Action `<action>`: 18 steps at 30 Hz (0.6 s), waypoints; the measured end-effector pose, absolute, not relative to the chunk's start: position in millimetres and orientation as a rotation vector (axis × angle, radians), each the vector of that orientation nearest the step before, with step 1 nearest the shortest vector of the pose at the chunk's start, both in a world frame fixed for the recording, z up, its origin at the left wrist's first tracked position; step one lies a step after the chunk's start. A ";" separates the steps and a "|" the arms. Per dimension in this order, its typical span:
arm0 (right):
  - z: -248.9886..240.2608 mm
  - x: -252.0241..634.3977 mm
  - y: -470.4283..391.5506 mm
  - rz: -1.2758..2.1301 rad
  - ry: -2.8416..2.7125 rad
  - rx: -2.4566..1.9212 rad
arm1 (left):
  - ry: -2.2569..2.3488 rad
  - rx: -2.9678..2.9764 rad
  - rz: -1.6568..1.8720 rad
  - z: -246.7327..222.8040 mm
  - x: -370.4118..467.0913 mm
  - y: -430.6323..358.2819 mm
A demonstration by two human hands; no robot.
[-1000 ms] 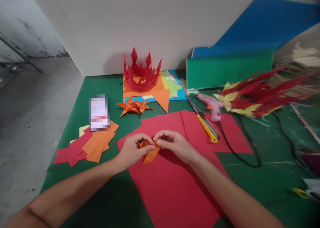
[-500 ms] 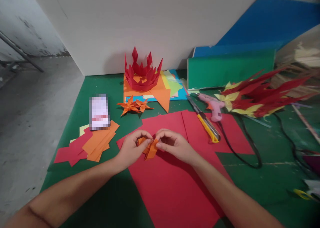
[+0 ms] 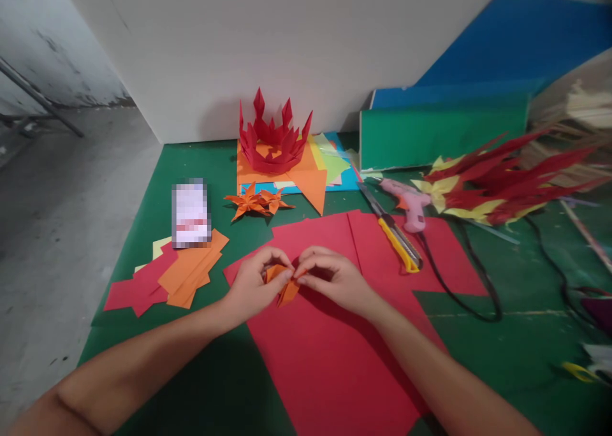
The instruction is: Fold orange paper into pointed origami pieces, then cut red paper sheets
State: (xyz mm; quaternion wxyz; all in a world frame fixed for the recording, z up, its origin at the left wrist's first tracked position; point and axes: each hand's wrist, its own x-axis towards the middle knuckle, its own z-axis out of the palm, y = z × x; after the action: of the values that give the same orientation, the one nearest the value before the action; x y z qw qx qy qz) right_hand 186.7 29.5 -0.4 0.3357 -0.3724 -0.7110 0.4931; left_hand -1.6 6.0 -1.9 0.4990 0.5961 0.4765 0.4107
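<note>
A small folded piece of orange paper (image 3: 288, 293) is pinched between both hands, above a large red paper sheet (image 3: 335, 340). My left hand (image 3: 261, 282) grips its left part with thumb and bent fingers. From the other side my right hand (image 3: 335, 275) pinches its upper edge, the fingertips of both hands almost meeting. The fingers partly cover the folds. Behind the hands lie orange paper flowers (image 3: 258, 201). Farther back a red folded-paper crown (image 3: 273, 146) stands on a stack of coloured paper.
Paper strips (image 3: 191, 270) and a phone (image 3: 191, 213) lie at the left. To the right are a yellow utility knife (image 3: 399, 241), a pink glue gun (image 3: 411, 203) with a black cord, and red paper flames (image 3: 502, 178). A green box (image 3: 440, 136) stands behind.
My right fingertips have shifted slightly left along the orange paper, closer to the left hand's. The rest of the table looks the same.
</note>
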 end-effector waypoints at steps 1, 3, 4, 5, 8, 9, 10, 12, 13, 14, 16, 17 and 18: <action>0.2 187.3 29.6 1.279 -1.852 -0.968 | 1.160 1.474 0.977 -1.8 -2.5 5.9; 1.4 188.7 30.1 1.272 -1.859 -0.964 | 1.181 1.525 0.947 -2.1 -4.2 6.1; 1.9 189.4 30.3 1.270 -1.865 -0.961 | 1.183 1.541 0.935 -2.4 -4.9 6.3; 2.3 190.1 30.6 1.269 -1.873 -0.957 | 1.178 1.550 0.926 -2.7 -5.3 6.5; 2.8 191.2 31.3 1.278 -1.894 -0.947 | 1.177 1.557 0.892 -2.6 -5.2 6.8; 3.0 191.3 31.4 1.286 -1.902 -0.943 | 1.190 1.558 0.883 -2.3 -4.8 6.8; 3.1 191.2 31.2 1.294 -1.910 -0.942 | 1.207 1.558 0.877 -1.8 -4.4 6.7; 3.5 190.5 30.5 1.298 -1.922 -0.946 | 1.225 1.559 0.874 -0.7 -3.7 6.4; 3.6 189.9 29.9 1.292 -1.928 -0.950 | 1.226 1.559 0.876 0.0 -3.5 6.2; 3.8 189.3 29.2 1.279 -1.937 -0.956 | 1.227 1.559 0.878 0.7 -3.3 6.1; 4.0 187.9 28.0 1.244 -1.952 -0.966 | 1.235 1.556 0.880 2.3 -3.1 6.1; 4.2 187.2 27.4 1.231 -1.957 -0.968 | 1.240 1.554 0.880 3.0 -3.1 6.1; 4.3 186.7 26.9 1.228 -1.959 -0.970 | 1.245 1.551 0.882 3.6 -3.1 6.2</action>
State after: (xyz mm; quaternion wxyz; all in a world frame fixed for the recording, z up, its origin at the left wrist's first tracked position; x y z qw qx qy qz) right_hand 186.7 26.9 4.3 0.3122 -0.3675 -0.7423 0.4652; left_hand -3.1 6.2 3.6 0.4642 0.6314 0.5069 0.3590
